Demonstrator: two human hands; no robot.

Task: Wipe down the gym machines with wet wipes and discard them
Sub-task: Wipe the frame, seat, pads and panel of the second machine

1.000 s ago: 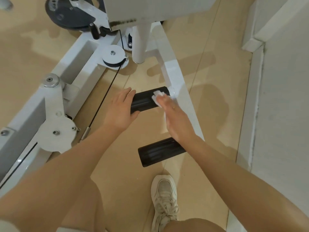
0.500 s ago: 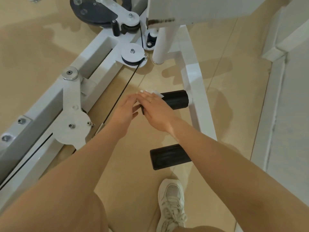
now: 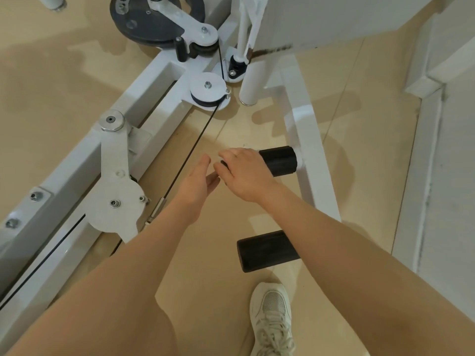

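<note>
the right hand [image 3: 246, 173] lies curled over the free end of the upper black foot peg [image 3: 279, 160] on the white machine frame [image 3: 312, 160]; any wipe is hidden. the left hand [image 3: 196, 185] hovers beside it, fingers straight. no writing readable.

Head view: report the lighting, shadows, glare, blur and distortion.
Head view: soft, even light; broad faint shadows on the floor beside the white frame bar; mild sheen on the floor at upper left, no harsh glare; wide-angle stretch enlarges the forearms at the bottom edge; right hand and upper black roller look sharp, without visible motion blur.
</note>
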